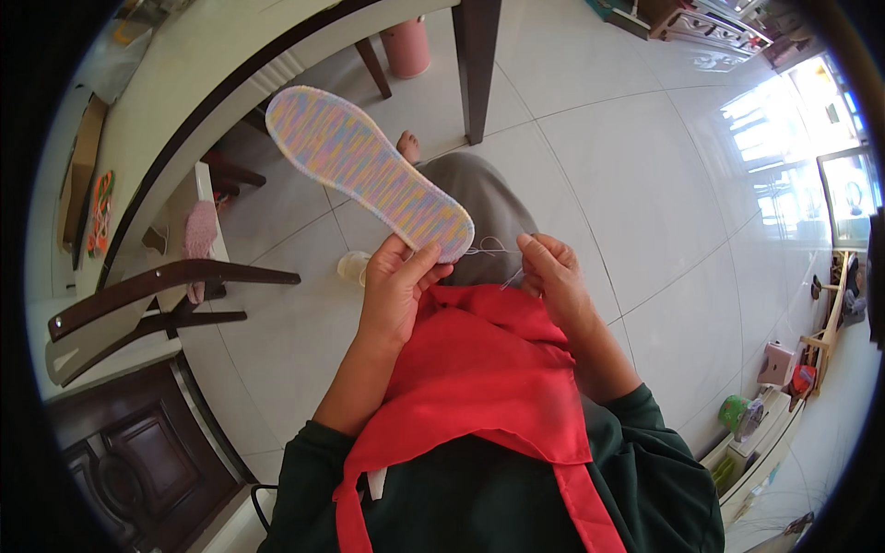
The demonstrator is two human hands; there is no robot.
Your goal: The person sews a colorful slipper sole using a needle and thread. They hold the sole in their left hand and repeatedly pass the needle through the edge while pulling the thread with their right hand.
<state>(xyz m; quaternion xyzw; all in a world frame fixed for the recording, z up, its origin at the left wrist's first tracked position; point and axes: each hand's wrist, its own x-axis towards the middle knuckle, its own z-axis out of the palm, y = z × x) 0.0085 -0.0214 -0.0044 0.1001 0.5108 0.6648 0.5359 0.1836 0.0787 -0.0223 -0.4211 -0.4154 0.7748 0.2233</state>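
Note:
A pastel multicoloured knitted insole with a pale stitched edge slants up to the left in front of me. My left hand pinches its near end between thumb and fingers. From that end a thin white thread runs in a loose loop across to the right. My right hand is closed, thumb against forefinger, on the thread at the insole's right. A thread tail hangs below these fingers; whether a needle is among them is too small to tell. Both hands are above my lap, over a red apron.
A pale table with a dark edge stands at the upper left. Nearer, there is a dark wooden chair. A pink bin is under the table. A cream-coloured container sits on the tiled floor. Low shelving lines the right side.

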